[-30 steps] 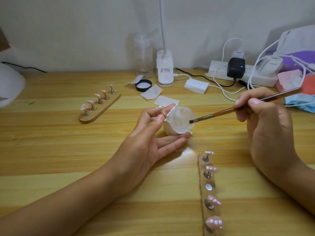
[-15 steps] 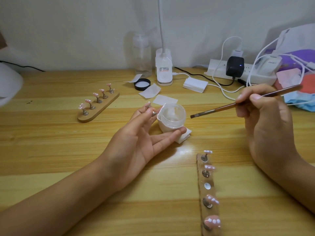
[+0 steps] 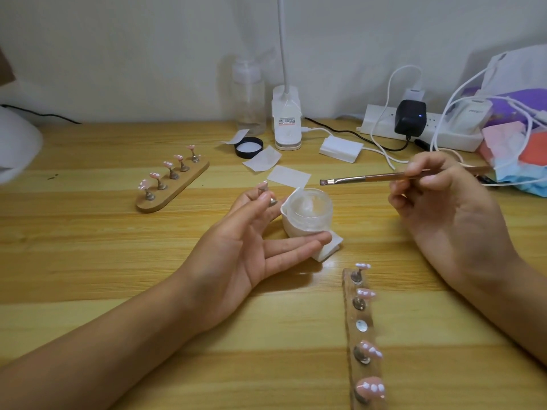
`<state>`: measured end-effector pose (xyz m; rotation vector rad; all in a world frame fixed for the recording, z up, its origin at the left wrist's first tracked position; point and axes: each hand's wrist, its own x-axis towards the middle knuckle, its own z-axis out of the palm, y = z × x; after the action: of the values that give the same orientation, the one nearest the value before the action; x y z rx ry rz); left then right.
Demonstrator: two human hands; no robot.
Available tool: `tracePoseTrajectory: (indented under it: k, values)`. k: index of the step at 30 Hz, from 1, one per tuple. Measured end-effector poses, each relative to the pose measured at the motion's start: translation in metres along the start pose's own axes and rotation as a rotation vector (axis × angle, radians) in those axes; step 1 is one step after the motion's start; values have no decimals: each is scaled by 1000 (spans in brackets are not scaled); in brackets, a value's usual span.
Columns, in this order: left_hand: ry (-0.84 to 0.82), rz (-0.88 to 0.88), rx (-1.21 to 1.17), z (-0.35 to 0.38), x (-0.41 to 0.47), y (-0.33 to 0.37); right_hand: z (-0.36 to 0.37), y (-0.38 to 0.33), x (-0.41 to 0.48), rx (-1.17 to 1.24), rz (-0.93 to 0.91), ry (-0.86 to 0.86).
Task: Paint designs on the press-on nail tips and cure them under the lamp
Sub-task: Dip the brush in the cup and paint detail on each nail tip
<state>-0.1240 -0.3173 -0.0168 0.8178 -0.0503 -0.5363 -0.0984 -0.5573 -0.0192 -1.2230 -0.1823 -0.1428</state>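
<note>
Head view showed my left hand (image 3: 251,250) just left of the open jar (image 3: 307,210) of clear gel, palm up. Its thumb and forefinger pinched a nail tip (image 3: 263,184) on its small metal stand, held up beside the jar's left rim. The other fingers (image 3: 296,242) lay straight along the near side of the jar; I could not tell whether they touched it. The jar stood on a folded white wipe (image 3: 330,250) on the worktop (image 3: 88,247). My right hand (image 3: 438,214) was right of the jar, its fingers curled round the handle of a brush (image 3: 367,179). The brush lay nearly level, its flat bristles just beyond the jar's far right rim and clear of the gel. Left of the jar and farther back, a wooden holder (image 3: 189,180) carried five pink tips dotted white. Nearer me, right of the jar, a second holder (image 3: 359,340) carried four such tips around one bare magnet. Behind the jar lay loose wipes (image 3: 291,176), a black lid (image 3: 248,147) and a white lamp base (image 3: 286,128).
</note>
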Motion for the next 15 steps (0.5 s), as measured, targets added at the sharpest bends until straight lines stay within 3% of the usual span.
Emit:
tracePoseTrajectory:
  k: [15]
  values:
    - [8,25,124,4,0,-2,-4,3,2,-27,19,106]
